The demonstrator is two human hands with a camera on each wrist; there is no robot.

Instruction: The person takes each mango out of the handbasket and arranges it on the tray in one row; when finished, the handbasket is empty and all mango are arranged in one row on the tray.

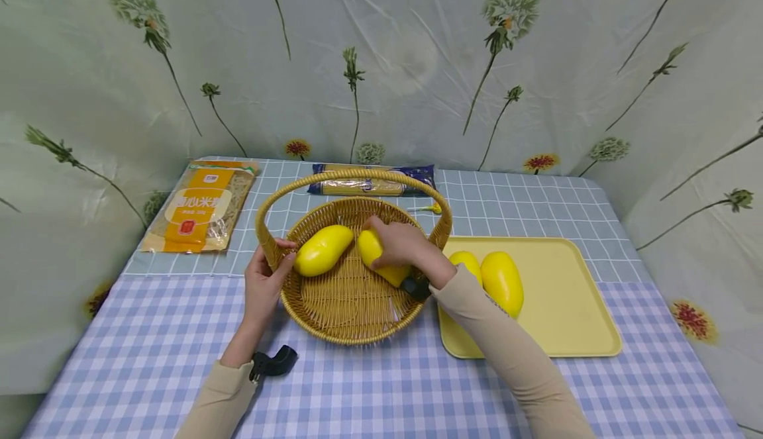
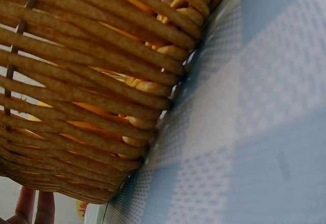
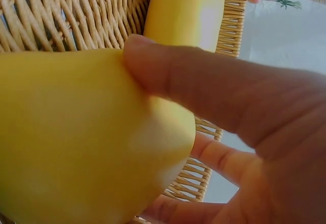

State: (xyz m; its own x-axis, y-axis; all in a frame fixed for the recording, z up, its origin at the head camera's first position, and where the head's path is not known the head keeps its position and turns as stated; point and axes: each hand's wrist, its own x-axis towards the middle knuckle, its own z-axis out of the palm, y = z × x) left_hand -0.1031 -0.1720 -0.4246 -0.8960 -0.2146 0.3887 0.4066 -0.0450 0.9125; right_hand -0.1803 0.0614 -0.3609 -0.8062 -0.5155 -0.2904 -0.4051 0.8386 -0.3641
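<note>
A round wicker basket [image 1: 346,303] with a tall arched handle stands mid-table. My left hand [image 1: 262,283] grips its left rim beside the foot of the handle, thumb over the edge. In the left wrist view the woven basket wall [image 2: 86,81] fills much of the picture, with two fingertips [image 2: 45,208] below it. Inside the basket, my right hand [image 1: 405,243] holds a yellow mango [image 1: 371,248] on the right side. The right wrist view has the thumb across this mango [image 3: 76,132] and fingers round its far side. A second mango [image 1: 324,251] lies at the basket's left.
Right of the basket lies a yellow tray [image 1: 572,300] bearing two more mangoes [image 1: 503,283], one partly behind the right sleeve. An orange-labelled food bag [image 1: 199,207] is at the back left. Behind the basket lie a pasta pack [image 1: 369,187] and a small yellow item [image 1: 436,208].
</note>
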